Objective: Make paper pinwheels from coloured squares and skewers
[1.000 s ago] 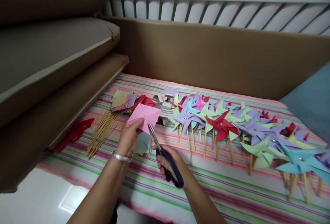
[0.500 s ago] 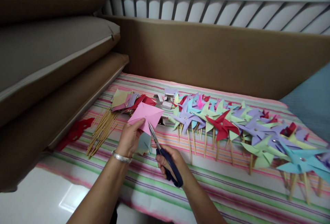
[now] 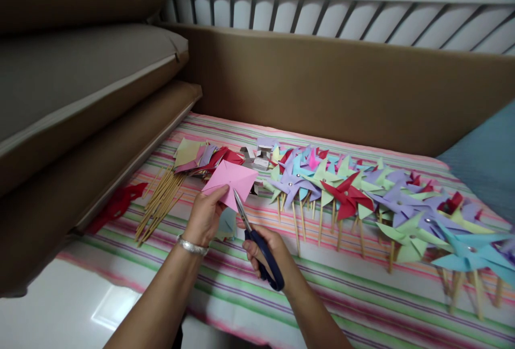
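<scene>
A square sheet of pink paper (image 3: 235,176) is pinched by its near-left edge in my left hand (image 3: 204,214), the thumb lying on top. Slits run from its corners toward the middle. Dark-blue-handled scissors (image 3: 263,258) are in my right hand (image 3: 267,247), fingers through the handles. Their blades lie at the paper's near edge, pointing toward its centre, and look nearly closed. Beneath the hands, a light-blue paper square (image 3: 226,224) rests on the striped cloth (image 3: 225,284), partly covered by my left hand.
Finished paper pinwheels (image 3: 348,194) on sticks crowd the right side. Behind my left hand lie wooden sticks (image 3: 159,207), a pile of coloured papers (image 3: 191,155) and small opened boxes (image 3: 257,158). Something red (image 3: 120,201) lies far left. Stacked brown cushions (image 3: 100,83) stand at left, a brown panel (image 3: 322,86) behind.
The pink paper and my left hand have shifted slightly right and down. The scissors' blades are still at the paper's near edge, and my right hand has barely moved.
</scene>
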Tool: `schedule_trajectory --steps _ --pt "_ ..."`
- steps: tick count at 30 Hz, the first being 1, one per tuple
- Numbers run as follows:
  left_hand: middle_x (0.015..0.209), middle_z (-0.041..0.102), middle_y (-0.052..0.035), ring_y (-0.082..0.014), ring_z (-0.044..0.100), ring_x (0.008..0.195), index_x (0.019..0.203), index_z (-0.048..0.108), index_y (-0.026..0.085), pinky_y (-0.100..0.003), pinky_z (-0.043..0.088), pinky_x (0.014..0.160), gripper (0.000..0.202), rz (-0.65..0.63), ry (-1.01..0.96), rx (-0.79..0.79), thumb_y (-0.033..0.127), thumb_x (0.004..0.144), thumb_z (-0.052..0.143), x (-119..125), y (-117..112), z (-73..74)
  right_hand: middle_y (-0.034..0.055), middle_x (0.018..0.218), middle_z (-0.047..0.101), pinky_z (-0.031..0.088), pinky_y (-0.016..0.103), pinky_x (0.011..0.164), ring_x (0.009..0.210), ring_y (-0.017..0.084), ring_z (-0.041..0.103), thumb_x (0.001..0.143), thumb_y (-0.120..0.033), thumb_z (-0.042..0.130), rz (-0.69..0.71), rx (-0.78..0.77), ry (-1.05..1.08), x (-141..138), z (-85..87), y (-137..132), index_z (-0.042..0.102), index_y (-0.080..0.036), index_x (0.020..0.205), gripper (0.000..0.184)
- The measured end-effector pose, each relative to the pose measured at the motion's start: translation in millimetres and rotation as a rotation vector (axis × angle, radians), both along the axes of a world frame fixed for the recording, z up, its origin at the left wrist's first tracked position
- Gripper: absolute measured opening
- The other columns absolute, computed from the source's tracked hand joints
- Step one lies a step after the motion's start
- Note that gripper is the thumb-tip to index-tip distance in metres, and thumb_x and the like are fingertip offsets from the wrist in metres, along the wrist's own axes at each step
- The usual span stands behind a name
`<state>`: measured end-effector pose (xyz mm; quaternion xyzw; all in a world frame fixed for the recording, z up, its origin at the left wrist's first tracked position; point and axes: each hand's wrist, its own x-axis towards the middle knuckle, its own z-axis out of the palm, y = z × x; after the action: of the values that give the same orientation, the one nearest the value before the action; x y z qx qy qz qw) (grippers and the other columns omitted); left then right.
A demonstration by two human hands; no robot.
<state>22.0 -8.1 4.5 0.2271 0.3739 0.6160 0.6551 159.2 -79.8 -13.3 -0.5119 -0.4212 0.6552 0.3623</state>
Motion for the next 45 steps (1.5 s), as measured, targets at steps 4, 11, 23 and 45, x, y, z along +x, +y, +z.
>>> schedule_trajectory --steps 4,11,23,45 --pt "0.066 0.067 -0.0014 -0.0131 0.06 0.06 0.068 0.067 0.012 -0.027 0.046 0.063 0.015 0.013 0.001 -0.01 0.02 0.057 0.074 0.4 -0.7 1.4 -0.0081 0.043 0.045 0.036 0.015 0.028 0.03 0.005 0.04 0.067 -0.038 0.065 0.005 0.003 -0.015 -0.3 0.1 -0.3 0.054 -0.014 0.115 0.055" --pt "0.071 0.068 -0.0036 -0.0148 0.061 0.063 0.072 0.068 0.012 -0.029 0.047 0.066 0.019 0.013 -0.006 -0.007 0.02 0.057 0.074 -0.2 0.2 1.7 -0.009 0.04 0.044 0.034 0.015 0.026 0.028 0.006 0.039 0.065 -0.039 0.065 -0.003 -0.005 -0.033 -3.0 3.5 1.0 0.054 -0.013 0.116 0.059" --pt "0.078 0.069 -0.0017 -0.013 0.062 0.07 0.078 0.067 0.015 -0.024 0.046 0.066 0.025 0.141 0.053 0.039 0.02 0.055 0.075 -18.2 10.7 1.3 -0.0063 0.049 0.05 0.04 0.022 0.036 0.035 0.009 0.047 0.067 -0.022 0.062 -0.005 0.27 -0.112 2.6 -26.1 3.6 0.059 -0.019 0.102 0.035" --pt "0.081 0.067 -0.007 -0.0149 0.061 0.062 0.094 0.066 0.013 -0.023 0.049 0.051 0.03 -0.707 0.241 -0.029 0.03 0.069 0.067 8.4 -11.8 -2.9 0.0031 0.107 0.058 0.04 0.037 0.088 0.098 0.022 0.055 0.067 -0.022 0.065 -0.586 0.423 0.141 32.9 -16.5 18.9 0.05 -0.024 0.109 0.044"
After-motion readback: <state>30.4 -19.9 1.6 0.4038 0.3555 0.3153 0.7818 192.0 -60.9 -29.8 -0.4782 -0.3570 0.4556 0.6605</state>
